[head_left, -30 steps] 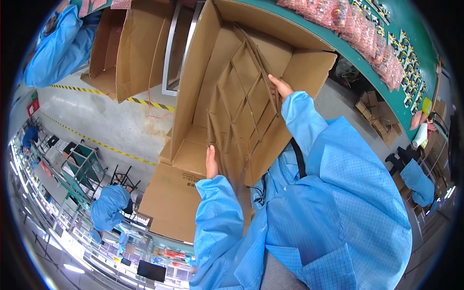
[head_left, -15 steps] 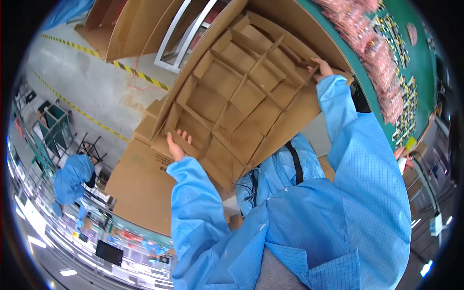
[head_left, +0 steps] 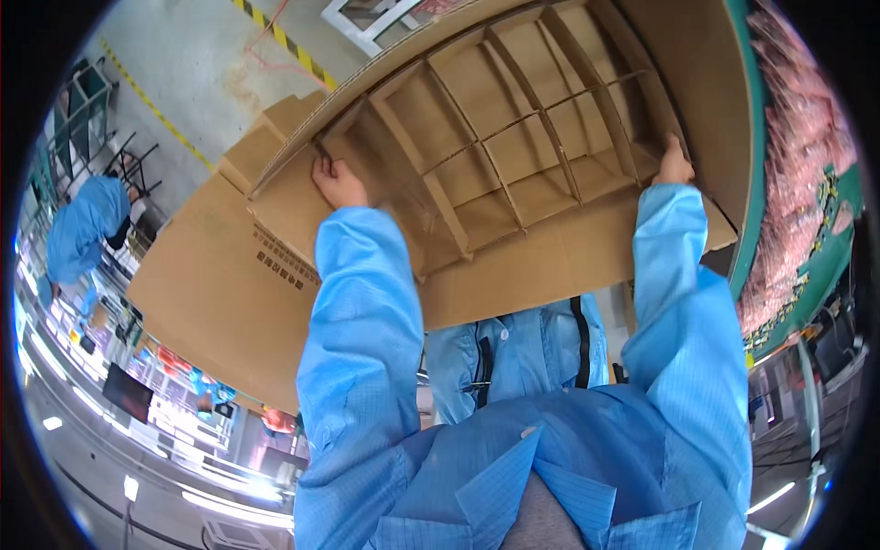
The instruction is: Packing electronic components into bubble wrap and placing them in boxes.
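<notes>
A large brown cardboard box [head_left: 706,69] lies open in front of me, with a cardboard divider [head_left: 523,122] of crossed strips inside it. At the divider's left end, my left hand [head_left: 339,183] is closed with its fingers curled on the cardboard edge. My right hand [head_left: 676,163] grips the divider's right end, close to the box's right wall; part of its fingers is hidden behind the cardboard. Flat cardboard shows through the cells. A wide box flap [head_left: 220,266] with dark print spreads out at the left.
On the right, a green table [head_left: 848,247] carries pink bubble-wrap packs [head_left: 797,137] and small circuit parts. A white metal frame [head_left: 371,23] stands beyond the box. Yellow-black tape [head_left: 289,46] marks the floor. A person in blue [head_left: 87,225] bends over at far left.
The divider has turned and sits squarer within the box. My left hand has moved up to the box's left end; my right hand has shifted right and slightly down. My view has turned too.
</notes>
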The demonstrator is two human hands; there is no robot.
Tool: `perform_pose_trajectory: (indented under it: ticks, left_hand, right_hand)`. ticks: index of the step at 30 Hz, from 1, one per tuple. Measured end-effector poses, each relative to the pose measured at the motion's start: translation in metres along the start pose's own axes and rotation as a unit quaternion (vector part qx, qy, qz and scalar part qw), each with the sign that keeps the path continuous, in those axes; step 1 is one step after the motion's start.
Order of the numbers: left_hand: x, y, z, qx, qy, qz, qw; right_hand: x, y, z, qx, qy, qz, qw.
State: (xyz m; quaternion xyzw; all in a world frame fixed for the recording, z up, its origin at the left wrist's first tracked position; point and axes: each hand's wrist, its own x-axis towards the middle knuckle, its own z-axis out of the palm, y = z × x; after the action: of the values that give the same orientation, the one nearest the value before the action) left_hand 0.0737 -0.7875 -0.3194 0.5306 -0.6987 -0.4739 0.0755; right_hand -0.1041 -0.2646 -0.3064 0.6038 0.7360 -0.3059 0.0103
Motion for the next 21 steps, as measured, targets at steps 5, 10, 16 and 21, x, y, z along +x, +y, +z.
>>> perform_pose_trajectory:
  ticks: [5, 10, 16, 21]
  left_hand:
    - [-0.12, -0.007, -0.028, 0.107, -0.009, -0.037, 0.994]
    - [-0.147, -0.019, -0.003, 0.344, -0.034, -0.089, 0.934]
    - [-0.126, -0.03, 0.006, 0.314, 0.017, -0.065, 0.947]
    - [-0.106, -0.035, -0.006, 0.191, 0.005, 0.042, 0.981]
  right_hand:
    - [-0.036, 0.018, 0.003, -0.128, 0.156, -0.121, 0.972]
    - [-0.093, 0.022, 0.059, -0.086, -0.262, -0.452, 0.849]
    - [-0.088, 0.014, 0.108, -0.214, -0.252, -0.554, 0.764]
    - [-0.084, 0.025, 0.106, -0.203, -0.234, -0.611, 0.729]
